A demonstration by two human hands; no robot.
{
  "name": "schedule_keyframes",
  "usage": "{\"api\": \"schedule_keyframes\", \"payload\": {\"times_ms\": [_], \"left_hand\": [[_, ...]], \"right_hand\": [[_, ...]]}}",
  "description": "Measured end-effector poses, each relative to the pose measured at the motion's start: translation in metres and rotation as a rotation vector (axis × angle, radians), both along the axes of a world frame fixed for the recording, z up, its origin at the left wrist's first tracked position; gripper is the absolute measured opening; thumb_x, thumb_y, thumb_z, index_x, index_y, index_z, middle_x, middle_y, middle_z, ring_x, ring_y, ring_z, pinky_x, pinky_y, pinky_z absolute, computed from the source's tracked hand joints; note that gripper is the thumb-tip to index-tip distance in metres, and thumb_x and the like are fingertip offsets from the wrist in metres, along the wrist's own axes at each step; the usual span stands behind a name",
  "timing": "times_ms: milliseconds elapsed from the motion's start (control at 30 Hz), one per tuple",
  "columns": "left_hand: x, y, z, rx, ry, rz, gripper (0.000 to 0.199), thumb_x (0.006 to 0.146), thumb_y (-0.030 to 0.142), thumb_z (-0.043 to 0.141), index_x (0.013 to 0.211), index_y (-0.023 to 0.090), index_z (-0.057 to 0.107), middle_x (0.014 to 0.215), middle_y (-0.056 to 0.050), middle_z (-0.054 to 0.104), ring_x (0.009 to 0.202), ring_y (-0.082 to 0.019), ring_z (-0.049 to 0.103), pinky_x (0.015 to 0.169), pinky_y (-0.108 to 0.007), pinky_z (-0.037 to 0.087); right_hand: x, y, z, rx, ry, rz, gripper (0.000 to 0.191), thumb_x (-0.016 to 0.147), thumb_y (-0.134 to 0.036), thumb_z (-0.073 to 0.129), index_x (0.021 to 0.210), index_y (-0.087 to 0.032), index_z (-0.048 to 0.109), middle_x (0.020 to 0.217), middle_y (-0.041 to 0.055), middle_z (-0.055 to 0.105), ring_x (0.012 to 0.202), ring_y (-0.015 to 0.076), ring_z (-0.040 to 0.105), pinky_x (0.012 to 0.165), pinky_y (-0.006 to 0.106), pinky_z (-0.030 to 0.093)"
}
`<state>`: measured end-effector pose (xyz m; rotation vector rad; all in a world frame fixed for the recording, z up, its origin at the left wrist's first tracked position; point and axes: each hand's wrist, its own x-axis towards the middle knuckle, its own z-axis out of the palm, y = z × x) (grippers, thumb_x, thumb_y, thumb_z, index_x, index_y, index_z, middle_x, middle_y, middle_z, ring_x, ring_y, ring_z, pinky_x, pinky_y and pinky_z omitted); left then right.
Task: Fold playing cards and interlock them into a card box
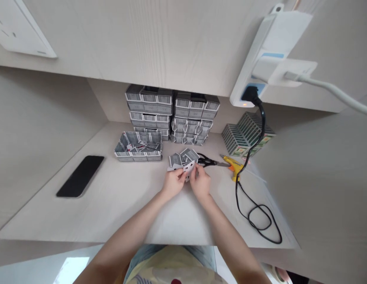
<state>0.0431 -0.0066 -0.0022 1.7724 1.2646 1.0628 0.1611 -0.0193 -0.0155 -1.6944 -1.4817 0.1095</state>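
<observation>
Between my two hands is a white playing card (189,166) with black pips, raised just above the desk. My left hand (173,183) pinches its left side, and the fingers of my right hand (201,181) close on its right edge. Right behind them lies a loose pile of playing cards (188,155), mostly grey backs up. Black-handled scissors (207,161) rest beside the pile, blades pointing right. A yellow glue gun (234,167) lies further right. To the left stands an open box made of cards (138,157) with small folded card pieces inside.
Stacked card boxes (149,103) line the back wall, with a second stack (197,106) alongside. Green-striped card pieces (245,133) stand at the back right. A black phone (80,176) lies left. The glue gun's black cord (260,228) loops up to a power strip (269,47).
</observation>
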Motion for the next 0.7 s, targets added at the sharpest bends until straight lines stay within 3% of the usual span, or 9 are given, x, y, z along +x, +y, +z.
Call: {"api": "schedule_keyframes", "payload": {"times_ms": [167, 400, 700], "left_hand": [[-0.003, 0.006, -0.002, 0.019, 0.037, -0.004, 0.03, 0.077, 0.035, 0.048, 0.054, 0.015, 0.05, 0.048, 0.004, 0.041, 0.047, -0.008, 0.035, 0.047, -0.019, 0.025], [-0.012, 0.007, -0.003, 0.112, 0.178, 0.0, 0.03, 0.08, 0.034, 0.045, 0.057, 0.016, 0.053, 0.049, 0.003, 0.045, 0.047, -0.009, 0.036, 0.049, -0.02, 0.025], [-0.015, 0.009, 0.001, 0.092, 0.158, 0.02, 0.03, 0.078, 0.033, 0.047, 0.054, 0.015, 0.049, 0.047, 0.004, 0.043, 0.046, -0.008, 0.038, 0.047, -0.019, 0.025]], "right_hand": [[0.011, 0.005, 0.006, 0.045, 0.158, 0.133, 0.035, 0.085, -0.032, 0.035, 0.107, -0.016, 0.058, 0.102, 0.0113, 0.065, 0.088, 0.0201, 0.062, 0.077, 0.029, 0.046], [0.017, 0.01, 0.001, -0.028, 0.186, 0.187, 0.029, 0.085, -0.034, 0.038, 0.094, -0.018, 0.06, 0.086, 0.0085, 0.068, 0.073, 0.0198, 0.063, 0.068, 0.029, 0.047], [0.014, 0.006, 0.008, -0.005, 0.16, 0.227, 0.024, 0.084, -0.032, 0.039, 0.089, -0.018, 0.057, 0.08, 0.0077, 0.069, 0.069, 0.0182, 0.064, 0.064, 0.026, 0.047]]}}
